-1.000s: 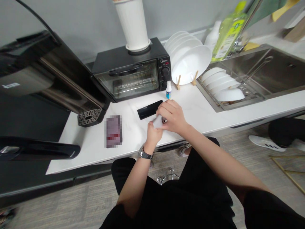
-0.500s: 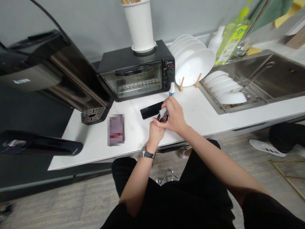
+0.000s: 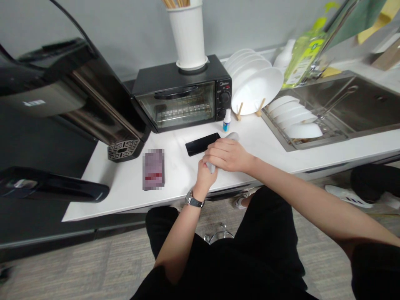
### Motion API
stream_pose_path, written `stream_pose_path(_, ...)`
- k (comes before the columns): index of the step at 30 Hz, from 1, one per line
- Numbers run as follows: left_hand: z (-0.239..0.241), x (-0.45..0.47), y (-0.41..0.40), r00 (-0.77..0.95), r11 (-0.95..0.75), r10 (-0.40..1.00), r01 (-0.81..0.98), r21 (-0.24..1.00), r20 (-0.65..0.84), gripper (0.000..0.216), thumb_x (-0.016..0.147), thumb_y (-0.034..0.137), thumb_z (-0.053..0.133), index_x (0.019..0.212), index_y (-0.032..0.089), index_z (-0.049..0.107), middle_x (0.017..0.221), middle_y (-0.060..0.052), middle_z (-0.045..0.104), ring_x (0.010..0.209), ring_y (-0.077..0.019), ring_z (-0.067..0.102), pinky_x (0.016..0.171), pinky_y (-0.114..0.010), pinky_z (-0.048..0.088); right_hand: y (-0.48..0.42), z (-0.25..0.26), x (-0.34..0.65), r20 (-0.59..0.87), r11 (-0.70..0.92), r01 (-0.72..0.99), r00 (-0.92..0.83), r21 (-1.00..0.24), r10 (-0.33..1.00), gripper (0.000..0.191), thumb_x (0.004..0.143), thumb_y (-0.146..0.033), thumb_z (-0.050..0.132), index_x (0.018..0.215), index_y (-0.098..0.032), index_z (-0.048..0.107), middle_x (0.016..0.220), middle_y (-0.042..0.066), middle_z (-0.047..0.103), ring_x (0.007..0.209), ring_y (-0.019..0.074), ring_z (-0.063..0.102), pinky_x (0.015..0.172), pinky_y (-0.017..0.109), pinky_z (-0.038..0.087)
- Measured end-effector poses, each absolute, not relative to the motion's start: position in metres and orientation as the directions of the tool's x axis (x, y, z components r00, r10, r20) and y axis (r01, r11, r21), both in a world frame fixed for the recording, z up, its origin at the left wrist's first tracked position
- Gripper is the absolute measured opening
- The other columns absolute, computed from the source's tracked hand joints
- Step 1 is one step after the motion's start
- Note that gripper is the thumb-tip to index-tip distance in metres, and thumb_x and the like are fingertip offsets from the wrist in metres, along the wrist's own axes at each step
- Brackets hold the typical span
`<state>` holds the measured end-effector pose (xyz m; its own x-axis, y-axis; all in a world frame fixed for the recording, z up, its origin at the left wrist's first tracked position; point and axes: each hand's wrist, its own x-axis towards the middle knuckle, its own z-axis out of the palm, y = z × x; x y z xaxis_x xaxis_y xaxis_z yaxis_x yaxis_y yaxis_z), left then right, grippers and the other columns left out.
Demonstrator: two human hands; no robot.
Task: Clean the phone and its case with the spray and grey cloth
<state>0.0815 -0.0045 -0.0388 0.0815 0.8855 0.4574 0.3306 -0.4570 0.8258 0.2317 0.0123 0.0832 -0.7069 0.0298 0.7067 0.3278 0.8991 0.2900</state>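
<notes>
A light grey cloth [image 3: 232,136] is bunched in my right hand [image 3: 229,155], whose fingers curl over the front of my left hand [image 3: 206,175]. My left hand, with a watch on its wrist, is closed below it; what it grips is covered by the cloth and fingers. Just behind both hands, a glossy black flat rectangular object [image 3: 201,144] lies on the white counter [image 3: 175,175]. Past my right hand stands a small spray bottle [image 3: 226,121] with a white cap and blue label.
A black toaster oven [image 3: 184,104] stands at the back with a white pot [image 3: 189,39] of sticks on top. White plates [image 3: 256,89] fill a rack beside the sink [image 3: 359,100]. A pixelated flat item [image 3: 153,168] lies left; a black drink machine [image 3: 118,121] borders it.
My right hand has turned and wrapped the cloth over my left hand, covering a black thing that showed between them. The view has shifted slightly.
</notes>
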Motion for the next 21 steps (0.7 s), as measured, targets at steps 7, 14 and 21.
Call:
stream_pose_path(7, -0.032, 0.082, -0.006, 0.116, -0.509, 0.857, 0.35, 0.786, 0.503, 0.02, 0.088, 0.02, 0.061, 0.072, 0.026, 0.051, 0.059, 0.003, 0.053, 0.056, -0.0176, 0.057, 0.06, -0.031, 0.058, 0.016, 0.069, 0.233, 0.791, 0.87, 0.482, -0.568, 0.099, 0.225, 0.023, 0.11, -0.04, 0.049, 0.105, -0.026, 0.067, 0.085, 0.001, 0.068, 0.081, 0.0196, 0.058, 0.071, 0.037, 0.04)
stream_pose_path(14, -0.018, 0.085, -0.008, 0.124, -0.561, 0.818, 0.386, 0.732, 0.562, 0.018, 0.092, 0.018, 0.053, 0.097, 0.019, 0.071, 0.092, -0.009, 0.078, 0.093, -0.0247, 0.076, 0.084, -0.036, 0.064, 0.02, 0.066, 0.233, 0.853, 0.799, 0.581, -0.328, -0.156, 0.405, 0.045, 0.094, -0.069, 0.061, 0.088, -0.025, 0.055, 0.08, 0.003, 0.057, 0.074, 0.0217, 0.052, 0.063, 0.036, 0.039)
stream_pose_path(21, -0.02, 0.084, -0.005, 0.031, -0.478, 0.866, 0.342, 0.809, 0.498, 0.014, 0.095, 0.021, 0.059, 0.101, 0.018, 0.071, 0.098, -0.011, 0.08, 0.108, -0.0272, 0.076, 0.094, -0.038, 0.064, 0.021, 0.059, 0.216, 0.811, 0.716, 0.598, -0.179, -0.36, 0.557, 0.049, 0.085, -0.068, 0.069, 0.101, -0.025, 0.052, 0.092, 0.003, 0.06, 0.077, 0.0209, 0.055, 0.064, 0.035, 0.042)
